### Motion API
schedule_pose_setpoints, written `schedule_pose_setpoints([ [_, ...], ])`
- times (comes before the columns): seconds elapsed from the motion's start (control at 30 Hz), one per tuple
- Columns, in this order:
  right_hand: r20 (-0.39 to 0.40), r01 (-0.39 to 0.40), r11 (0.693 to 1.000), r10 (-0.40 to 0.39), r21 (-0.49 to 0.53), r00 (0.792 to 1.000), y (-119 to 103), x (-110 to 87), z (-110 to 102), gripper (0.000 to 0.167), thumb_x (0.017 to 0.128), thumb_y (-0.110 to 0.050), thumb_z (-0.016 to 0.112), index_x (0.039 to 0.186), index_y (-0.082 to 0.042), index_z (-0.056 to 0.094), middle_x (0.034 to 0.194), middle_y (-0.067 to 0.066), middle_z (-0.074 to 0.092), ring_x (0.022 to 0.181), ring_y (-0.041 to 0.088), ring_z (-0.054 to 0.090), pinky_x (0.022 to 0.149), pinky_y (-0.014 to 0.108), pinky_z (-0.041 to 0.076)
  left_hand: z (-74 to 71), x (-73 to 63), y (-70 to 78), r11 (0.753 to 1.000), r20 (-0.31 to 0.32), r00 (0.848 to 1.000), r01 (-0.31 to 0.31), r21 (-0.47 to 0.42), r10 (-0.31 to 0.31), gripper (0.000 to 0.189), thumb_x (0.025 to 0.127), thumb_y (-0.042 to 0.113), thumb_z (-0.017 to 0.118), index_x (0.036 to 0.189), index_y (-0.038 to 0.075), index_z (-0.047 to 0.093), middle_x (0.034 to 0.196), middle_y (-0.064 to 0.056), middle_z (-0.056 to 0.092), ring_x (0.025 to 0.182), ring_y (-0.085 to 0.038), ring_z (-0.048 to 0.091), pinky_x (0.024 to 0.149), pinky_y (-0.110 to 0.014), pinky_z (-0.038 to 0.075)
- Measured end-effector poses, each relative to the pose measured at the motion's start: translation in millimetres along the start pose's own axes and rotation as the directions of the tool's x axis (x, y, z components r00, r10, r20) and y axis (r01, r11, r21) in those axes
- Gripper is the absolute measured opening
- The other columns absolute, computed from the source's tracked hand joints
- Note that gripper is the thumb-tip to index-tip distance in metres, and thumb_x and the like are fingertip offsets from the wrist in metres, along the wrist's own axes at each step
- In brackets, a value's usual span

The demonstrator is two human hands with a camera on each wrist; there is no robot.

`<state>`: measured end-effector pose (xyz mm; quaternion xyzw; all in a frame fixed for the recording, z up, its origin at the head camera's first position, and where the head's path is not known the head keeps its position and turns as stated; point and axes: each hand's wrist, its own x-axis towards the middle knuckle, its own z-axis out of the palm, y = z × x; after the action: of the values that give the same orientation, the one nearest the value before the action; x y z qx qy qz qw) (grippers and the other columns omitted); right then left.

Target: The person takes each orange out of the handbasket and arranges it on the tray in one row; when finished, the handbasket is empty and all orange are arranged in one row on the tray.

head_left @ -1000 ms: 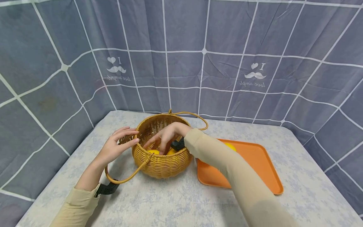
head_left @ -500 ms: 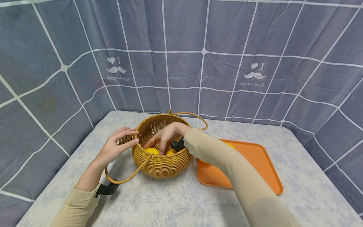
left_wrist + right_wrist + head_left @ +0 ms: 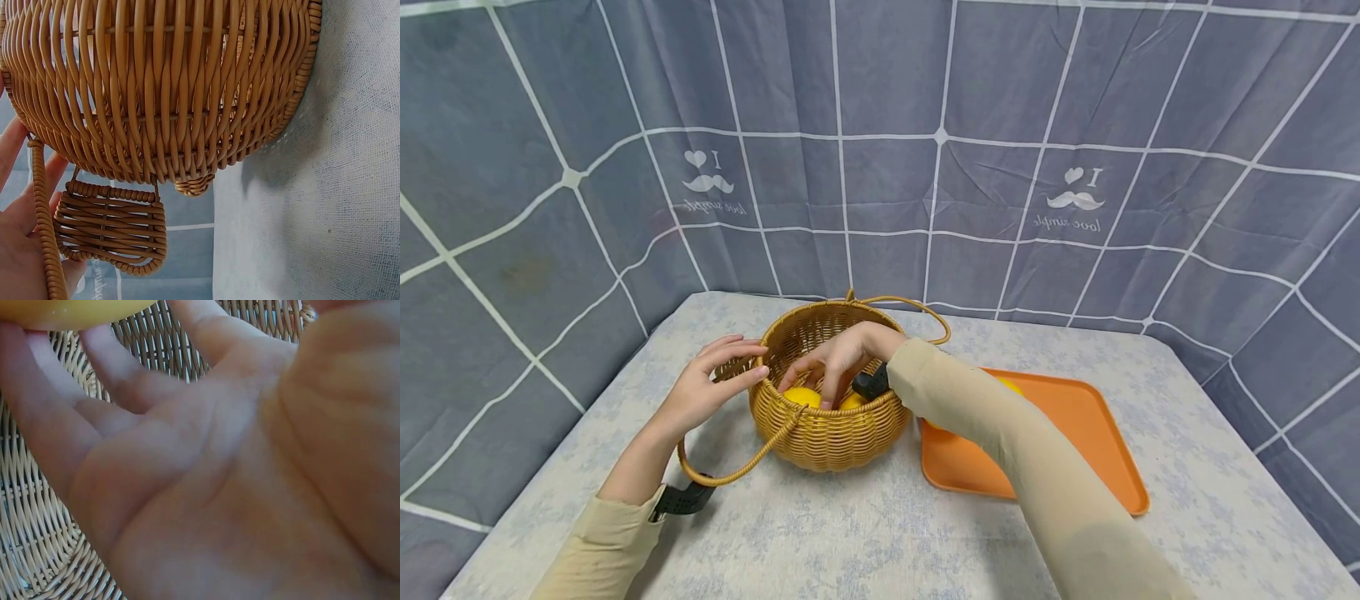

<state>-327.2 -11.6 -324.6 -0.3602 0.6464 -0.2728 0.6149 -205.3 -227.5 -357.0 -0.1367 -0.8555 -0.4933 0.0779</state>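
Observation:
Inside the round wicker basket (image 3: 835,437), my right hand (image 3: 844,362) pinches a yellow, smooth lemon (image 3: 802,397) between thumb and fingers. The right wrist view shows fingertips against the lemon (image 3: 75,312), with the palm facing the camera. A second yellow lemon (image 3: 853,402) lies by that wrist, partly hidden by the rim. My left hand (image 3: 696,392) touches the basket's left rim with mostly straight fingers and thumb. In the left wrist view, the fingers of the left hand (image 3: 25,219) lie behind a looped handle (image 3: 42,219) and a small woven flap (image 3: 112,228).
An orange tray (image 3: 1075,425) lies right of the basket, partly under my right forearm. Some yellow fruit (image 3: 1011,386) shows on it beside the sleeve. Another basket handle (image 3: 925,307) sticks out at the back. A grey checked curtain (image 3: 887,183) stands behind the patterned tablecloth (image 3: 850,533).
The lemon by my right fingers shows more above the basket's front rim than a second ago. My right fingers have shifted slightly around it. The left hand stays in place.

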Motion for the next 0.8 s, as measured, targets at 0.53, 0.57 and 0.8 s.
schedule_pose_setpoints([
  [0.53, 0.03, 0.02, 1.0, -0.02, 0.016, 0.999, -0.6, -1.4, 0.4, 0.081, 0.082, 0.008, 0.061, 0.149, -0.015, 0.021, 0.135, 0.01, 0.039, 0.117, 0.019, 0.047, 0.094, 0.036, 0.046, 0.0, 0.5, 0.9, 1.0, 0.0, 1.0, 0.015, 0.011, -0.015, 0.043, 0.087, 0.035, 0.068, 0.122, 0.011, 0.063, 0.139, -0.008, 0.045, 0.138, -0.027, 0.02, 0.103, -0.066, 0.016],
  [0.57, 0.032, 0.026, 0.999, -0.026, 0.02, 0.999, -0.8, -1.6, 0.4, 0.08, 0.082, 0.009, 0.06, 0.149, -0.015, 0.022, 0.135, 0.01, 0.038, 0.115, 0.02, 0.047, 0.093, 0.037, 0.047, 0.0, 0.5, 1.1, 1.0, 0.0, 1.0, 0.015, 0.011, -0.015, 0.043, 0.087, 0.035, 0.068, 0.122, 0.011, 0.063, 0.139, -0.008, 0.045, 0.138, -0.027, 0.02, 0.103, -0.066, 0.016],
  [0.8, 0.057, 0.043, 0.997, -0.047, 0.071, 0.997, -0.3, -1.9, -0.1, 0.081, 0.081, 0.012, 0.058, 0.148, -0.014, 0.021, 0.133, 0.01, 0.043, 0.112, 0.021, 0.051, 0.091, 0.037, 0.047, 0.3, 0.4, 2.1, 1.0, 0.002, 1.0, 0.02, 0.011, -0.02, 0.042, 0.087, 0.035, 0.068, 0.122, 0.012, 0.063, 0.14, -0.008, 0.044, 0.138, -0.027, 0.02, 0.103, -0.067, 0.016],
])
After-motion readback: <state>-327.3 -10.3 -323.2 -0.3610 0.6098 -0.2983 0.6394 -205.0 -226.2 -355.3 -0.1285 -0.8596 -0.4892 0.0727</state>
